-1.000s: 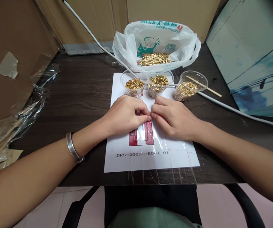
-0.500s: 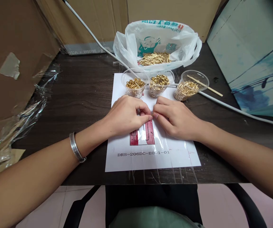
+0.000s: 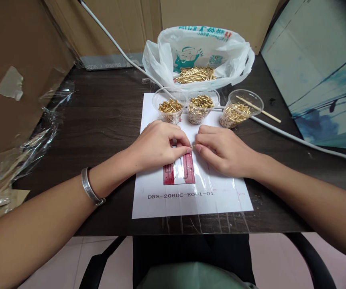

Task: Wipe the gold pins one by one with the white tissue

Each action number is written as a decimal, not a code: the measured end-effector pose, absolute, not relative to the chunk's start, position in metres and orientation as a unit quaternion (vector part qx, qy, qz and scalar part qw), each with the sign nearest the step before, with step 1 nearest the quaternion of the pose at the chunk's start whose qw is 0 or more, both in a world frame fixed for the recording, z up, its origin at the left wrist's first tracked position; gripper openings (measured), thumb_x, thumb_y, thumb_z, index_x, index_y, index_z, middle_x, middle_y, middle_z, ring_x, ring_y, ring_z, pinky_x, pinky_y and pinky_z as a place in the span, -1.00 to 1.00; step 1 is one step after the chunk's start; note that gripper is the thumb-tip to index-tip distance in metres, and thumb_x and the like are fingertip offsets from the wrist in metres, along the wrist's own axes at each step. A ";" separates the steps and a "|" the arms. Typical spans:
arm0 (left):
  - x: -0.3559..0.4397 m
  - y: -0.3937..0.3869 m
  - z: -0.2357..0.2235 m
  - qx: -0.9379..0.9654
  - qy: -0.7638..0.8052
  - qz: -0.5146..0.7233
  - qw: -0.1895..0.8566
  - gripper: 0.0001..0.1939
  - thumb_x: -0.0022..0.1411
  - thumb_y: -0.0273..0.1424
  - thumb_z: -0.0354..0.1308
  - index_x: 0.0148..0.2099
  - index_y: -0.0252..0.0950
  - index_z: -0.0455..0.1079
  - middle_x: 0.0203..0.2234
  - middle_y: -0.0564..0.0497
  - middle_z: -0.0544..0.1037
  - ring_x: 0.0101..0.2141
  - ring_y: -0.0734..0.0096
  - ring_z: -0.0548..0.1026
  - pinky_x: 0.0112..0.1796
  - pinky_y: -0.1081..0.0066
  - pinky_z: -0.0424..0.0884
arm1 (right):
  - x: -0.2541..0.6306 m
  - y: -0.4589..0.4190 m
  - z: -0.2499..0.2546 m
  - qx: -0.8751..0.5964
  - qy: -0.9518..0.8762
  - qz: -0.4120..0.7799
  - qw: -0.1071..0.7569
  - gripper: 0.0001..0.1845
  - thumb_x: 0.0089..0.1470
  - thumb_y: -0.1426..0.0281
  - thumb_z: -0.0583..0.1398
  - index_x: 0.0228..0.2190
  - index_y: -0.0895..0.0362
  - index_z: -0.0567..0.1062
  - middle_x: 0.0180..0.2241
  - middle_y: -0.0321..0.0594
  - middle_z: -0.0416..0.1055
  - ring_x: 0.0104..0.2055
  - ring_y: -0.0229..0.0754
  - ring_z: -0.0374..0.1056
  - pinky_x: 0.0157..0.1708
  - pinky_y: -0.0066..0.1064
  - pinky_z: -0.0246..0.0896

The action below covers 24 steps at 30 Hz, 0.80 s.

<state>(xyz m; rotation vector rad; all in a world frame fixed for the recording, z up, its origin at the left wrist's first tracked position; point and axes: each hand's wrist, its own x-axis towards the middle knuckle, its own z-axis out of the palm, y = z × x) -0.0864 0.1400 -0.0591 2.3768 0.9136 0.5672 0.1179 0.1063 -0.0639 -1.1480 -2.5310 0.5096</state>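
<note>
My left hand (image 3: 161, 146) and my right hand (image 3: 224, 152) meet over the printed sheet (image 3: 173, 206), each with thumb and forefinger pinched. A tiny gold-coloured metal pin (image 3: 192, 147) shows in the narrow gap between the fingertips; most of it is hidden. Just beyond the hands stand three clear plastic cups: the left cup (image 3: 169, 114) and the middle cup (image 3: 199, 115) hold small gold metal parts, and the right cup (image 3: 235, 116), which leans, holds thin gold pins. Below my left fingers lies a red-and-white printed picture (image 3: 169, 175).
Behind the cups sits a white plastic bag (image 3: 163, 60) with many longer gold pins (image 3: 195, 74) inside. A wooden stick (image 3: 269, 114) lies by the right cup. A white cable (image 3: 305, 141) crosses the dark table (image 3: 106, 104). Cardboard (image 3: 19, 52) walls the left side.
My fingertips have drawn slightly apart, and a bit of the gold pin now shows between them. The whole view has shifted a little; cups and bag stay in place.
</note>
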 end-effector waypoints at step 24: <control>-0.088 0.140 -0.062 0.884 0.317 0.235 0.249 -0.91 0.17 -0.43 0.23 -0.33 -0.30 0.56 -0.44 0.07 0.57 -0.40 0.49 0.44 -0.34 0.46 0.29 | 0.116 0.105 -0.065 -0.416 -0.870 0.204 0.170 -0.64 0.31 0.32 -0.12 -0.44 0.17 0.32 -0.39 -0.21 0.21 -0.35 -0.21 0.17 -0.31 -0.29 0.00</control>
